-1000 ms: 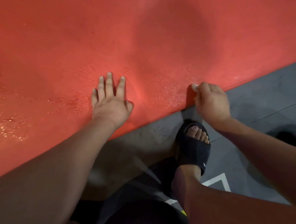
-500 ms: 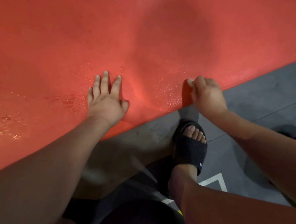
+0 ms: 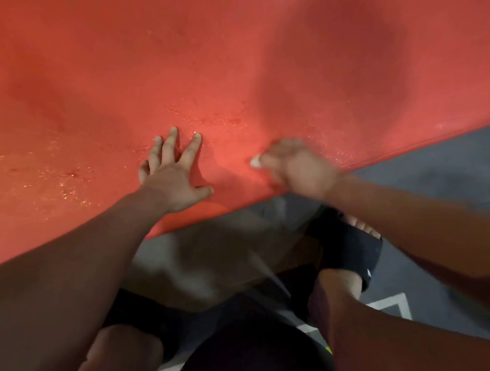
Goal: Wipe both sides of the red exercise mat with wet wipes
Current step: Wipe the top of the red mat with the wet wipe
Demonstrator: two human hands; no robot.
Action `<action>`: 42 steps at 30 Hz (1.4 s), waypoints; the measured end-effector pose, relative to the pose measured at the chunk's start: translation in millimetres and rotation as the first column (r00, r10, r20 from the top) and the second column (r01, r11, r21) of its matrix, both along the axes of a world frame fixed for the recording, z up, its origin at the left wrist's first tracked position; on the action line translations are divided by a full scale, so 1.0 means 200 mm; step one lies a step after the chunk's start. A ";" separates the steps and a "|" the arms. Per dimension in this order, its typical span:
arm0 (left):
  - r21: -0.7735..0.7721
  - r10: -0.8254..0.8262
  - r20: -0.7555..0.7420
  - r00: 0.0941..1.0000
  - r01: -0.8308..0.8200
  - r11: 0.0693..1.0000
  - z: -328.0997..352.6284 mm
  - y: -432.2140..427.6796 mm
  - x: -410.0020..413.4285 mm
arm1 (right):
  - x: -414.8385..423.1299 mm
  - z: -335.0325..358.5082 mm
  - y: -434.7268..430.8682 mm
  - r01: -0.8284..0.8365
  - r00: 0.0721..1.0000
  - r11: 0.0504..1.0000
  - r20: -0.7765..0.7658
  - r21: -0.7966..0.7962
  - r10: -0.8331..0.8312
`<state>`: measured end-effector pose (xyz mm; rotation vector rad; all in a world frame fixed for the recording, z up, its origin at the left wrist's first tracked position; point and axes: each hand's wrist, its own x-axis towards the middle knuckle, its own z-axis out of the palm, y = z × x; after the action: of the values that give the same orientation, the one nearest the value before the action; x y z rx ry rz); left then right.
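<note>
Head view: right hand (image 3: 298,167), pinching wet wipe (image 3: 255,161), slid across mat (image 3: 231,58) toward spread left hand (image 3: 172,185).

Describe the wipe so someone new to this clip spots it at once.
The red mat fills the top of the picture. Near its lower edge the blurred right hand grips the wipe, a small white tip poking out toward the flat left hand. It is the only solid white patch on the red.
</note>
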<state>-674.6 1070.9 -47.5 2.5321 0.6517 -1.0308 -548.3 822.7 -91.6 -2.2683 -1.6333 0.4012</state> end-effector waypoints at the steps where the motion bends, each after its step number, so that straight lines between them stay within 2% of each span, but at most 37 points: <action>1: -0.002 -0.006 -0.015 1.000 0.006 1.000 0.00 0.01 0.01 | 0.09 0.00 -0.01 0.143 0.989 0.989 0.023 0.030 -0.144; 3: 0.000 -0.006 -0.023 1.000 0.006 1.000 0.01 0.01 0.02 | 0.20 0.01 -0.02 0.412 0.907 0.908 0.062 0.072 -0.416; 5: 0.007 -0.002 -0.021 1.000 0.003 1.000 0.01 0.00 0.03 | 0.15 0.03 0.02 0.483 0.872 0.874 0.064 0.056 -0.486; 7: 0.010 0.004 -0.020 1.000 -0.004 1.000 0.02 0.00 0.04 | -0.01 0.03 0.06 0.360 0.933 0.931 -0.012 0.062 -0.360; 9: 0.013 0.023 0.001 1.000 -0.023 1.000 0.02 0.00 0.05 | -0.16 0.03 0.05 0.050 0.997 0.999 -0.051 0.015 -0.049; 10: 0.018 0.035 0.022 0.999 -0.035 0.999 0.02 0.00 0.05 | -0.18 0.04 0.05 -0.094 0.995 0.995 -0.043 -0.011 0.094; 12: 0.027 0.068 0.077 0.995 -0.070 0.997 0.03 0.01 0.07 | -0.09 0.03 0.06 -0.207 0.978 0.978 -0.007 -0.002 0.207; 14: 0.011 0.129 0.119 0.984 -0.131 0.991 0.05 0.02 0.11 | 0.08 0.02 0.12 -0.154 0.987 0.988 0.045 0.009 0.153; 18: -0.004 0.188 0.128 0.974 -0.189 0.982 0.07 0.04 0.16 | 0.41 0.01 0.26 0.185 0.968 0.982 0.165 0.043 -0.189; 20: 0.017 0.188 0.133 0.973 -0.192 0.981 0.07 0.05 0.20 | 0.43 0.03 0.32 0.310 0.938 0.951 0.158 0.015 -0.308; 22: 0.035 0.191 0.098 0.977 -0.195 0.980 0.06 0.07 0.23 | 0.34 0.03 0.33 0.241 0.967 0.970 0.089 0.002 -0.240; 24: 0.025 0.188 0.029 0.982 -0.188 0.982 0.04 0.09 0.25 | 0.20 0.05 0.29 0.017 1.000 1.000 -0.007 0.009 -0.017; 26: 0.007 0.180 -0.015 0.984 -0.180 0.984 0.04 0.08 0.26 | 0.11 0.12 0.22 -0.202 0.978 0.979 -0.053 -0.035 0.200; 28: 0.007 0.186 -0.014 0.982 -0.186 0.982 0.04 0.08 0.27 | 0.15 0.19 0.16 -0.289 0.956 0.954 -0.076 -0.079 0.283; 29: 0.010 0.189 -0.005 0.982 -0.189 0.982 0.05 0.08 0.28 | 0.19 0.22 0.15 -0.258 0.963 0.963 -0.103 -0.075 0.250; 32: 0.048 0.184 0.024 0.983 -0.185 0.982 0.09 0.10 0.31 | 0.37 0.32 0.17 -0.020 0.969 0.998 -0.246 -0.061 0.005; 35: 0.086 0.211 0.033 0.977 -0.213 0.973 0.10 0.11 0.35 | 0.53 0.34 0.22 0.108 0.959 0.993 -0.256 -0.057 -0.119; 39: 0.068 0.244 -0.057 0.968 -0.240 0.968 0.05 0.09 0.34 | 0.60 0.22 0.25 0.137 0.982 0.988 -0.121 -0.070 -0.145; 42: 0.090 0.214 -0.050 0.976 -0.209 0.974 -0.01 0.08 0.30 | 0.47 0.11 0.21 -0.005 0.991 0.991 -0.136 -0.132 -0.013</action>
<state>-615.6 1087.6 -50.1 2.4431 0.9777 -1.0251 -454.4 863.9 -69.7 -2.2813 -1.5762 0.6663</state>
